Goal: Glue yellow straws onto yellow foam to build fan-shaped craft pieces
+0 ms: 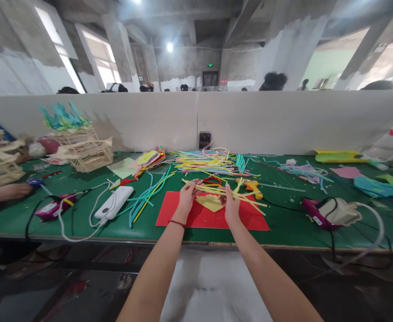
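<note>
Both my hands are over a red sheet near the table's front edge. My left hand is closed on the left part of some thin yellow strips. On their right part my right hand is closed too, and strip ends stick out beyond it. Between the hands a yellow piece with a jagged upper edge lies on the red sheet. Red scissor handles show just behind the hands. A yellow-orange glue gun lies to the right of my right hand.
Coloured strips are heaped at the back middle, with loose strips at left. A white power bank with cables and stick structures stand further left. Another person's hand rests at far left. A purple device lies right.
</note>
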Demonstrator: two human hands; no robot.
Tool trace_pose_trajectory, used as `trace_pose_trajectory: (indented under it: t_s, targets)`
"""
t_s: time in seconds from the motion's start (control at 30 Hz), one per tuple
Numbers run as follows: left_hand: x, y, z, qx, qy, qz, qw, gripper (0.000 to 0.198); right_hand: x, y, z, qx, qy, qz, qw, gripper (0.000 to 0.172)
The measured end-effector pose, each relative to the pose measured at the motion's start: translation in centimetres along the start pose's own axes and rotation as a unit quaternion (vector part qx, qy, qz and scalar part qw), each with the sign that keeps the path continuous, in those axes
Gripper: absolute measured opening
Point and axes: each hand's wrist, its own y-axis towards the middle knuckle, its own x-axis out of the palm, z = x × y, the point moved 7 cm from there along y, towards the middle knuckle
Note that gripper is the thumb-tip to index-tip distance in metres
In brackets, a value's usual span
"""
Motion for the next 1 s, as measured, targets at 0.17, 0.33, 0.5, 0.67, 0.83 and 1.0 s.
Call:
trace_pose_trajectory:
  t_s: [0.17, 0.33, 0.5, 0.67, 0.83, 1.0]
  targets:
    - [-0.3, 0.0, 0.2, 0.021, 0.001, 0.011, 1.000, 0.026, 0.4, 0.0, 0.2, 0.008, -0.004, -0.017, 1.000, 0.052]
    - [-1.4, -0.3, 1.9, 0.099, -0.013, 0.069, 0.993, 0.024, 0.4, 0.0, 0.3, 0.014, -0.009, -0.019, 1.000, 0.053]
    - [-1.3, -0.5, 2.4, 0.119, 0.017, 0.078, 0.990, 0.027, 0.2, 0.2, 0.5, 0.017, 0.003, -0.007, 1.000, 0.052]
    - [-0.8, -0.5, 1.9, 0.097, 0.046, 0.060, 0.992, 0.029, 0.1, 0.5, 0.5, 0.008, 0.017, 0.001, 1.000, 0.047]
    - [-0.7, -0.8, 2.1, 0.092, 0.051, 0.052, 0.993, 0.036, -0.1, 0.7, 0.5, 0.005, 0.033, 0.011, 0.999, 0.046]
    - [-0.6, -1.0, 1.8, 0.061, 0.056, 0.043, 0.996, 0.041, -0.3, 0.7, 0.6, 0.015, 0.039, 0.017, 0.999, 0.048]
